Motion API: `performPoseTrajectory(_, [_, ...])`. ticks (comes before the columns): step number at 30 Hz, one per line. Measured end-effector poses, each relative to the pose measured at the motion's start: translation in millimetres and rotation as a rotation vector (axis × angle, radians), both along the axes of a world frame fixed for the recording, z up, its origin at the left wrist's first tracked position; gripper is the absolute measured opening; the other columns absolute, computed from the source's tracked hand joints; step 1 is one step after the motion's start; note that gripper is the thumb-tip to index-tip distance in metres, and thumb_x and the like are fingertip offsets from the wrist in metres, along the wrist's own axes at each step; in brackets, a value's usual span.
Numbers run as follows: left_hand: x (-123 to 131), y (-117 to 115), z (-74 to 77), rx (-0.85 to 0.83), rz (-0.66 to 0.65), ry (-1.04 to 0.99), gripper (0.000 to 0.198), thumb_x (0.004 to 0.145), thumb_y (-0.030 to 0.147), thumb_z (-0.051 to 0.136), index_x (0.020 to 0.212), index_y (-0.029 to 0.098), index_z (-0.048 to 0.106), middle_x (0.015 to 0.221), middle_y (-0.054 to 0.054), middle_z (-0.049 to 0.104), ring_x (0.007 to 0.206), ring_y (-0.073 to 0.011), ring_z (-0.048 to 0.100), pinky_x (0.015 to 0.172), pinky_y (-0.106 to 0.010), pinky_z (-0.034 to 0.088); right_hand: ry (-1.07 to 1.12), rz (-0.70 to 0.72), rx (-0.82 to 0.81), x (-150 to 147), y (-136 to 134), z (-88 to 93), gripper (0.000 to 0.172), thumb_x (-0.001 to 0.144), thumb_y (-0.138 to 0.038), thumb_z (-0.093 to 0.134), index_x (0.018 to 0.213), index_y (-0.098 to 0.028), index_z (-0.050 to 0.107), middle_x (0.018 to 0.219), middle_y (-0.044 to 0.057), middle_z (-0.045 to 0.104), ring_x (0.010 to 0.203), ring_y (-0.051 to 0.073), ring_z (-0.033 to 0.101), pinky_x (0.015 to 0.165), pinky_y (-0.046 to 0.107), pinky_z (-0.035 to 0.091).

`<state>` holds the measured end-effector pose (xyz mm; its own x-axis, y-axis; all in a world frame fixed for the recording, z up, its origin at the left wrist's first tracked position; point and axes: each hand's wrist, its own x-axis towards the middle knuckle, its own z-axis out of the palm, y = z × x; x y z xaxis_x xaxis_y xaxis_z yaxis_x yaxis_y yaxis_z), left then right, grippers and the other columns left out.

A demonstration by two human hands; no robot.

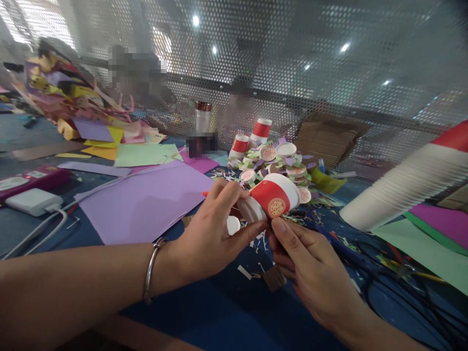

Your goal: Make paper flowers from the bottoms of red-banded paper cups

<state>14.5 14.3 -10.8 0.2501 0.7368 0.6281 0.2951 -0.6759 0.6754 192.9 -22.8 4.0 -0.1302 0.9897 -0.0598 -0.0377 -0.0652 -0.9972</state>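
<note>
A red and white paper cup [275, 199] with a round gold print lies tilted on its side in the air in front of me. My left hand [210, 234], a silver bangle on its wrist, grips the cup's left end between thumb and fingers. At the cup's lower edge, my right hand [305, 258] is closed with thumb and fingers pinched together. A small dark tip shows at its fingertips, but what it holds is mostly hidden. Just behind the cup rises a pile of cut cup pieces [268, 153] with round printed discs and paper bits.
Purple paper [146, 204] covers the left of the blue table. A leaning stack of paper cups [398, 180] stands right, near black cables [387, 302]. Further off are cardboard [325, 139], a clear bottle [203, 117], a white charger [34, 201] and heaped coloured paper [69, 102]. Paper scraps lie around.
</note>
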Motion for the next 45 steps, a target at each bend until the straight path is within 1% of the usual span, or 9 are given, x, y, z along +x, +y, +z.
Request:
performPoseTrajectory(7, [2,-1,-0.4,0.004,0.002,0.012,0.023,0.092,0.029,0.069,0.106,0.02,0.053,0.105,-0.005,0.053,0.092,-0.0173,0.06,0.083,-0.037,0.056,-0.044,-0.057,0.015,-2,0,-1.4,0.057,0.076,-0.07,0.077,0.066,-0.017,0.058,0.06,-0.006,0.039,0.047,0.005,0.026,0.04,0.018,0.017])
performPoseTrajectory(11, [4,-1,-0.7,0.021,0.015,0.002,0.024,0.092,0.029,0.07,0.106,0.021,0.053,0.105,-0.005,0.053,0.092,-0.0173,0.06,0.082,-0.036,0.056,-0.051,-0.043,0.026,-1,0,-0.2,0.056,0.079,-0.069,0.074,0.064,-0.017,0.056,0.057,-0.008,0.034,0.046,0.005,0.023,0.039,0.019,0.016])
performPoseTrajectory(23, [1,4,1.6,0.216,0.041,0.062,0.029,0.089,0.024,0.073,0.11,0.019,0.054,0.102,-0.005,0.052,0.096,-0.0191,0.057,0.083,-0.035,0.056,-0.073,-0.054,0.062,-1,1,-2.6,0.055,0.083,-0.068,0.07,0.066,-0.018,0.054,0.062,-0.006,0.038,0.048,0.006,0.028,0.04,0.019,0.018])
performPoseTrajectory(27, [3,4,2.1,0.04,-0.09,-0.123,0.042,0.087,0.033,0.077,0.119,0.02,0.053,0.116,-0.009,0.053,0.105,-0.0207,0.06,0.089,-0.037,0.058,-0.078,-0.046,0.102,1,0,-0.3,0.053,0.087,-0.066,0.068,0.067,-0.018,0.056,0.061,-0.006,0.037,0.048,0.006,0.027,0.04,0.019,0.017])
performPoseTrajectory(30, [6,2,4.5,-0.309,-0.228,-0.322,0.06,0.085,0.041,0.079,0.131,0.02,0.047,0.128,-0.013,0.056,0.112,-0.0232,0.061,0.094,-0.039,0.057,-0.114,-0.048,0.147,2,2,0.4,0.052,0.089,-0.066,0.066,0.069,-0.018,0.058,0.06,-0.006,0.038,0.048,0.006,0.029,0.04,0.019,0.02])
performPoseTrajectory(34, [8,2,9.9,-0.704,-0.325,-0.558,0.048,0.088,0.046,0.073,0.121,0.018,0.053,0.113,-0.008,0.064,0.103,-0.0195,0.064,0.093,-0.038,0.055,-0.108,-0.032,0.119,3,3,0.2,0.054,0.086,-0.067,0.068,0.067,-0.019,0.055,0.06,-0.005,0.04,0.049,0.007,0.033,0.042,0.019,0.023])
performPoseTrajectory(38, [9,3,11.2,-0.749,-0.384,-0.659,0.034,0.085,0.035,0.078,0.103,0.017,0.056,0.096,-0.002,0.065,0.088,-0.0125,0.064,0.092,-0.034,0.054,-0.113,-0.029,0.1,3,4,-3.0,0.054,0.087,-0.067,0.066,0.067,-0.019,0.055,0.06,-0.006,0.038,0.048,0.007,0.032,0.041,0.019,0.02])
performPoseTrajectory(43, [8,-1,8.0,-0.697,-0.328,-0.583,0.037,0.087,0.035,0.075,0.111,0.018,0.052,0.098,-0.004,0.067,0.091,-0.0154,0.064,0.09,-0.036,0.051,-0.132,-0.024,0.103,3,3,-7.0,0.049,0.089,-0.065,0.066,0.073,-0.019,0.058,0.069,-0.002,0.047,0.056,0.009,0.043,0.047,0.02,0.033])
performPoseTrajectory(45, [8,-2,7.7,-0.675,-0.306,-0.541,0.037,0.088,0.037,0.074,0.11,0.019,0.051,0.097,-0.004,0.066,0.089,-0.016,0.063,0.087,-0.035,0.051,-0.153,-0.023,0.124,3,2,-7.2,0.05,0.09,-0.065,0.064,0.072,-0.019,0.058,0.068,-0.002,0.046,0.056,0.01,0.041,0.047,0.021,0.033])
